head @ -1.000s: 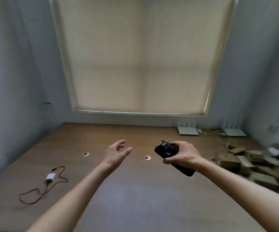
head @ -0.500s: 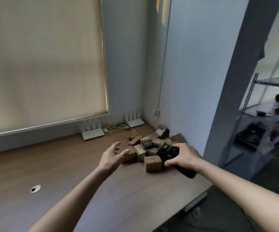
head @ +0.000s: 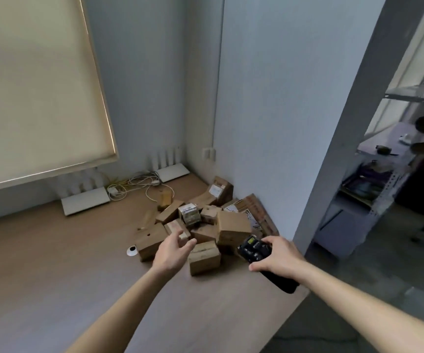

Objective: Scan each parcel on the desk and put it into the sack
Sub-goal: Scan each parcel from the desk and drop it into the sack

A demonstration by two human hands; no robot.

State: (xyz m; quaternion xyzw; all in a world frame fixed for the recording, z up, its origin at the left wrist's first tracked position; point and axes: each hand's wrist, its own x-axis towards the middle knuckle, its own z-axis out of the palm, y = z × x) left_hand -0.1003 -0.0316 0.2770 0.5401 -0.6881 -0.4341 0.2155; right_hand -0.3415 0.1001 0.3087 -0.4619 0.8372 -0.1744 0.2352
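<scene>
The parcels lie heaped on the table in the far right corner against the wall. The left hand reaches out with fingers spread wide, holding nothing, just before the nearest box, which sits slightly to its right. The right hand grips the scanner beside the heap; its aim seems toward the boxes. No sack is visible. The left hand is nearer for the pick.

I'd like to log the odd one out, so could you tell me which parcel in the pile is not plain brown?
The small white printed parcel in the middle of the pile; those around it look plain brown cardboard.
</scene>
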